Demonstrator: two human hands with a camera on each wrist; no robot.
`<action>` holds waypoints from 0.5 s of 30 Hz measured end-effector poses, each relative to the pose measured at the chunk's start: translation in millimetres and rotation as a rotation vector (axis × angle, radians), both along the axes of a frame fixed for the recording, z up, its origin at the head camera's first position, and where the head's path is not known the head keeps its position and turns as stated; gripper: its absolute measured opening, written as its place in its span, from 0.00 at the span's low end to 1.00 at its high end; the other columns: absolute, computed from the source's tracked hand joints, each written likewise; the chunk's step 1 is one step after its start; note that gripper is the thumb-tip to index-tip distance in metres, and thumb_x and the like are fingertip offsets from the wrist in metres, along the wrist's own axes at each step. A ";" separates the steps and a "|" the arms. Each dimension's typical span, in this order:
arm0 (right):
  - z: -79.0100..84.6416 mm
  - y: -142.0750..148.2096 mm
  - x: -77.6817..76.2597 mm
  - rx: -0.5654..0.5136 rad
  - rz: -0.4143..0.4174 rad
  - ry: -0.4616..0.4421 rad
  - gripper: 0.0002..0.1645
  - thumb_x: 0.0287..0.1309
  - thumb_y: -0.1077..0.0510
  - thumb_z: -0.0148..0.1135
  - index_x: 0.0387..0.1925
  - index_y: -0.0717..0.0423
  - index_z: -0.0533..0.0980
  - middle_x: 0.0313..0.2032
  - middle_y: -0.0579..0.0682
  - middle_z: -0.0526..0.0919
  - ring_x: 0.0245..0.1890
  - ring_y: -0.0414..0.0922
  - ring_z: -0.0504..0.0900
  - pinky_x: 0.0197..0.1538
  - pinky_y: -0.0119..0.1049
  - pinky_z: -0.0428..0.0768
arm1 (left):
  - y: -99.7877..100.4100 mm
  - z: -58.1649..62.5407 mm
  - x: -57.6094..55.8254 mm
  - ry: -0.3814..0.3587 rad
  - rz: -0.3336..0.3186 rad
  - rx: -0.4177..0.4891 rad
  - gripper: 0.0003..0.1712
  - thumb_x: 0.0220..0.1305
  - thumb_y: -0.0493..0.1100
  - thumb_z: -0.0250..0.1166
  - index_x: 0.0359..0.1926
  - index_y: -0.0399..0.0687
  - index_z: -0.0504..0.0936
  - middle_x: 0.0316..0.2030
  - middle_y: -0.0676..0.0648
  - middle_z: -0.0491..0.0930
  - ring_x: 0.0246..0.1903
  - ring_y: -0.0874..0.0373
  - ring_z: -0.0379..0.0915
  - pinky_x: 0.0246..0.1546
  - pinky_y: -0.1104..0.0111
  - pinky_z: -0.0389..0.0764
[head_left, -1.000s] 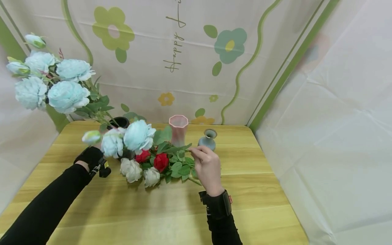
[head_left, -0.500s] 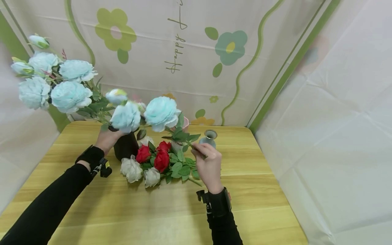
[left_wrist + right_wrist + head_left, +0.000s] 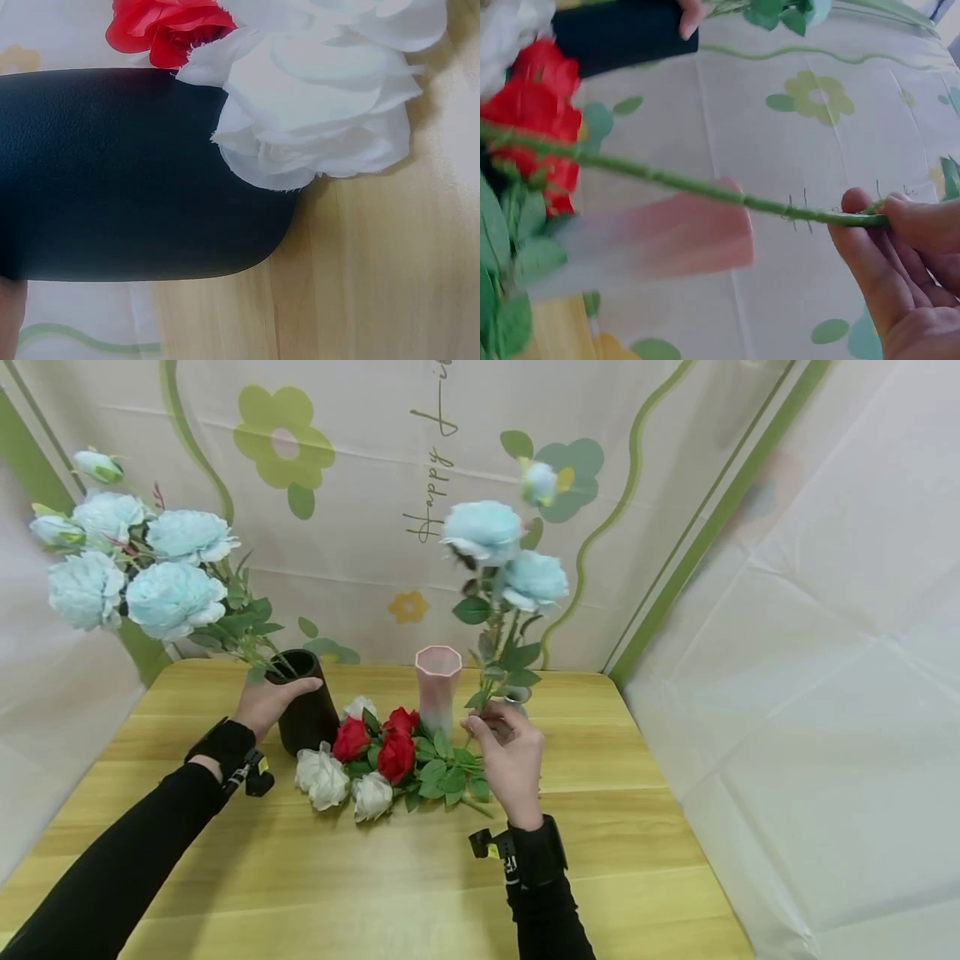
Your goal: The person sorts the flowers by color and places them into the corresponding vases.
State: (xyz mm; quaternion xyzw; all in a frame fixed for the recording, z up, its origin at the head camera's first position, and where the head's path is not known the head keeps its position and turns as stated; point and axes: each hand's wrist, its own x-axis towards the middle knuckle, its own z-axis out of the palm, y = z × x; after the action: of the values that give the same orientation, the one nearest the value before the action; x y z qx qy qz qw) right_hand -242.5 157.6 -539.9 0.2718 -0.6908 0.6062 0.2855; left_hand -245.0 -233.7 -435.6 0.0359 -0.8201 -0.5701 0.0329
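Observation:
At the left, the left hand [image 3: 266,700] grips a black vase [image 3: 309,714] near its rim, the thumb lying along the near side. Light-blue artificial flowers [image 3: 172,597] lean out of this vase to the left. Between thumb and fingers, the right hand [image 3: 513,756] pinches the green stem [image 3: 705,190] of another light-blue flower spray [image 3: 483,531], held upright above the table. Its stem slants down past the fingers in the right wrist view. Red roses [image 3: 396,756] and white roses [image 3: 322,775] lie on the table between the hands.
A pink vase [image 3: 438,681] stands behind the roses. Partly hidden behind the right hand and leaves is a small blue-grey vase [image 3: 517,696]. The wooden table [image 3: 375,893] ends at a printed cloth backdrop [image 3: 360,460].
The right hand's blue flower spray has swung from lying leftward over the roses to upright at the right. The left hand stays at the black vase, now uncovered by the spray.

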 end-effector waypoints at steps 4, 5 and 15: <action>18.3 -5.3 12.5 -0.101 0.051 -0.040 0.17 0.68 0.66 0.59 0.57 0.62 0.75 0.48 0.58 0.81 0.43 0.51 0.84 0.47 0.43 0.82 | -0.1 -0.4 1.4 -0.015 -0.006 0.004 0.63 0.58 0.62 0.70 0.78 0.39 0.42 0.74 0.31 0.46 0.69 0.31 0.45 0.65 0.38 0.56; 37.6 -9.5 24.0 -0.130 0.054 -0.055 0.16 0.68 0.67 0.59 0.56 0.63 0.75 0.47 0.59 0.81 0.43 0.52 0.84 0.47 0.43 0.82 | -0.3 -0.5 2.0 -0.024 -0.009 0.002 0.63 0.58 0.62 0.70 0.78 0.39 0.41 0.74 0.31 0.45 0.69 0.31 0.45 0.65 0.38 0.55; 139.6 -39.2 81.3 -0.347 0.046 -0.241 0.11 0.66 0.66 0.62 0.47 0.67 0.75 0.41 0.67 0.79 0.42 0.58 0.83 0.47 0.51 0.82 | -0.5 -0.2 3.3 -0.040 -0.018 -0.005 0.64 0.60 0.63 0.68 0.78 0.40 0.37 0.74 0.30 0.41 0.70 0.29 0.43 0.64 0.37 0.55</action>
State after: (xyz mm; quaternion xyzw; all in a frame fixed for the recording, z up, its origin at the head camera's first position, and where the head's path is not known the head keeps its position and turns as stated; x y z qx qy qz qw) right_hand -161.2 118.4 -400.3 0.1600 -0.5987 0.7506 0.2294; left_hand -241.8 -234.2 -435.7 0.0398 -0.8224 -0.5674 0.0114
